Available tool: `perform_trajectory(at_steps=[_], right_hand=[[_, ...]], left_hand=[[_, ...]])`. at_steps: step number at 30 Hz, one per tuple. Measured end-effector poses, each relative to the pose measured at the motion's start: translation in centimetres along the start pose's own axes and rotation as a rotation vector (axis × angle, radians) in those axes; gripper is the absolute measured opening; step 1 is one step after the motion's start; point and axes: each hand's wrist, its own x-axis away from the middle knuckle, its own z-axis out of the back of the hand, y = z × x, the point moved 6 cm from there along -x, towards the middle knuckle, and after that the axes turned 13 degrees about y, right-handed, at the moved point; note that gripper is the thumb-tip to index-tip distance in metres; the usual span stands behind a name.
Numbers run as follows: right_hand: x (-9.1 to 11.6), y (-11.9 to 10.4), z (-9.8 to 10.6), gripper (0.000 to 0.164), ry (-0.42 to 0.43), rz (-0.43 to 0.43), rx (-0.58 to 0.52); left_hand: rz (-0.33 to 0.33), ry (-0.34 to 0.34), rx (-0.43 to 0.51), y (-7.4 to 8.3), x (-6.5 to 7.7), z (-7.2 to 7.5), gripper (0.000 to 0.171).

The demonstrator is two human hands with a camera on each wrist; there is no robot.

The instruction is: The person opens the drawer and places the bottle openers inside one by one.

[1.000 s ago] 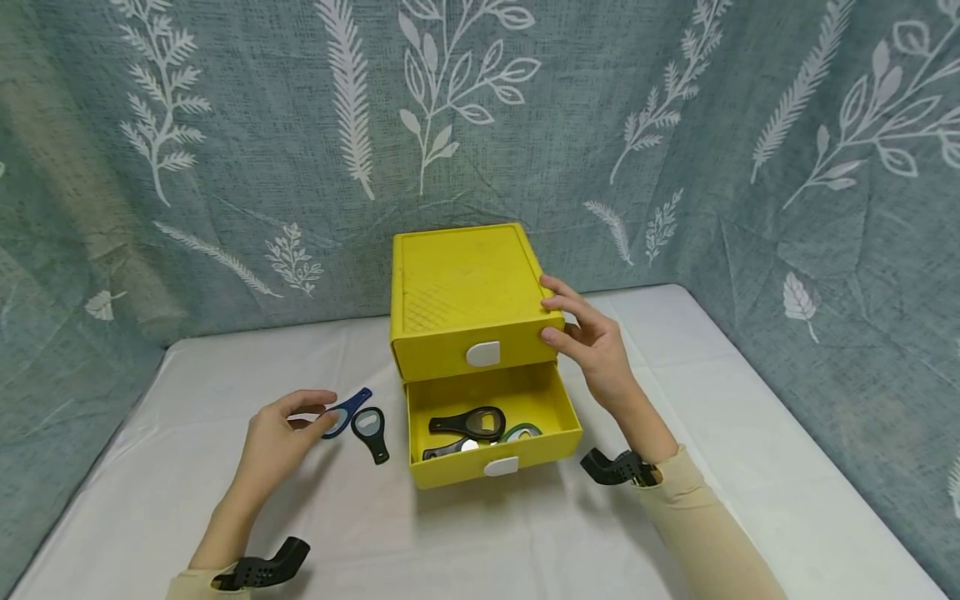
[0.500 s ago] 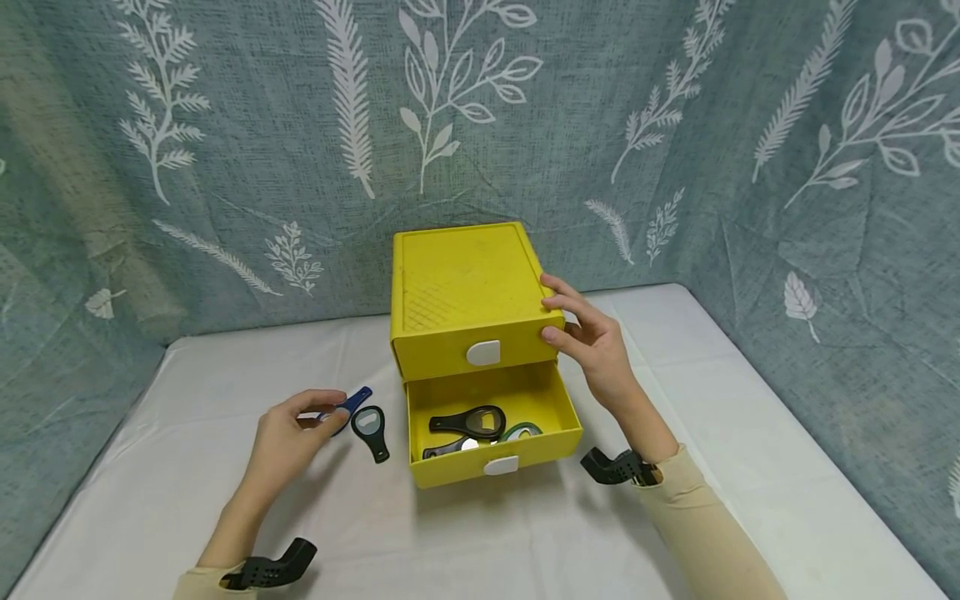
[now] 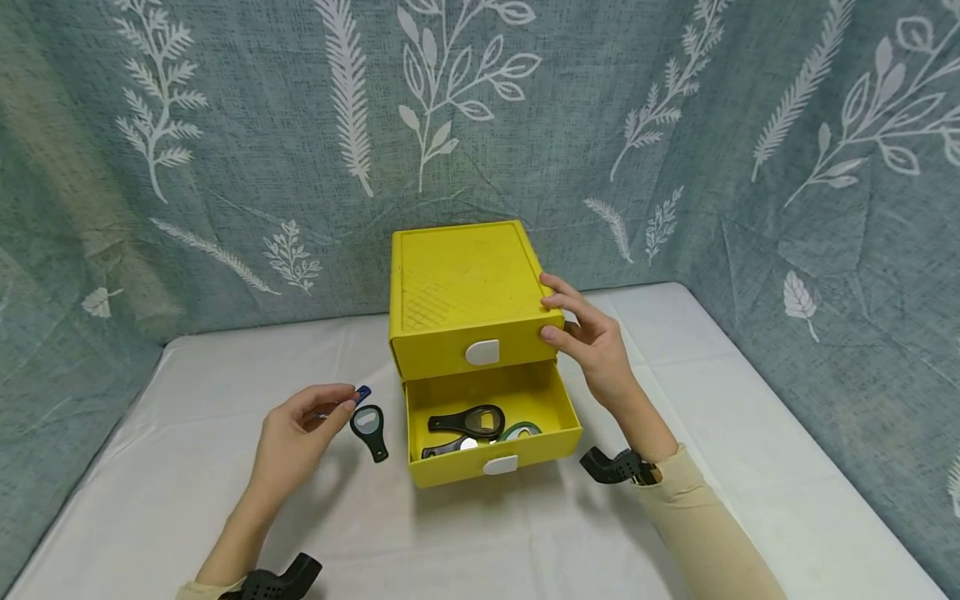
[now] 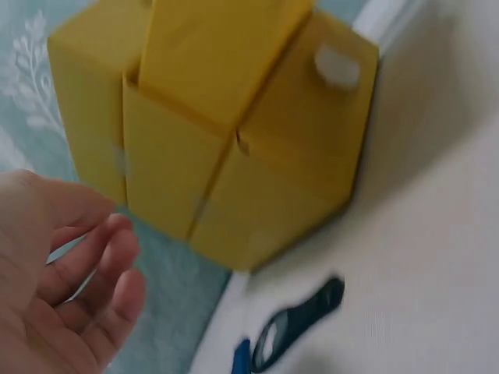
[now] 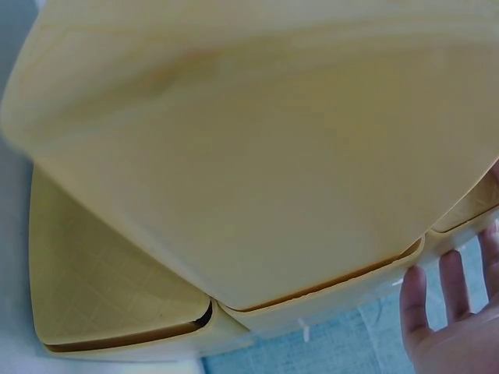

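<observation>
My left hand (image 3: 292,442) hovers over a blue bottle opener (image 3: 363,394) left of the drawer box, thumb and fingertips close together. Most of that opener is hidden behind the fingers; in the left wrist view the blue bottle opener (image 4: 242,356) lies low on the cloth, apart from the hand (image 4: 70,280). Beside it lies a black bottle opener (image 3: 377,447). My right hand (image 3: 597,358) rests on the right front corner of the yellow drawer box (image 3: 468,271), thumb on the front face, fingertips along the top edge and side.
The lower drawer (image 3: 555,404) is pulled out and holds several bottle openers, one a black bottle opener (image 3: 446,423). Above it the upper drawer with its white handle (image 3: 482,353) is closed. White cloth (image 3: 225,375) covers the table; a leaf-patterned curtain (image 3: 262,108) hangs behind.
My left hand has moved right and slightly up over the blue bottle opener, covering more of it. The opener stays in place. My right hand has kept its position on the box.
</observation>
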Motion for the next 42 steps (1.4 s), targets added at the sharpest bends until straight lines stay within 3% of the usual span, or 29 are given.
perform_trajectory(at_steps=[5, 9, 18, 28, 38, 42], right_hand=[[0.0, 0.0, 0.0, 0.032, -0.002, 0.003, -0.007], [0.0, 0.0, 0.0, 0.031, -0.001, 0.003, -0.008], [0.0, 0.1, 0.0, 0.030, 0.000, 0.005, -0.007], [0.0, 0.0, -0.1, 0.030, -0.008, 0.009, -0.005], [-0.1, 0.1, 0.0, 0.030, -0.002, 0.003, 0.007], [-0.1, 0.0, 0.0, 0.030, -0.002, 0.001, 0.005]], left_hand=[[0.031, -0.008, 0.164, 3.1, 1.0, -0.3, 0.020], [-0.017, -0.018, 0.245, 5.5, 2.0, -0.6, 0.016], [-0.160, -0.016, 0.266, 8.4, 4.8, -2.1, 0.018], [-0.234, -0.124, 0.366, 9.1, 7.6, -5.2, 0.028], [-0.180, -0.258, 0.453, 8.4, 9.3, -8.1, 0.029], [-0.109, -0.301, 0.437, 8.0, 9.6, -8.9, 0.028]])
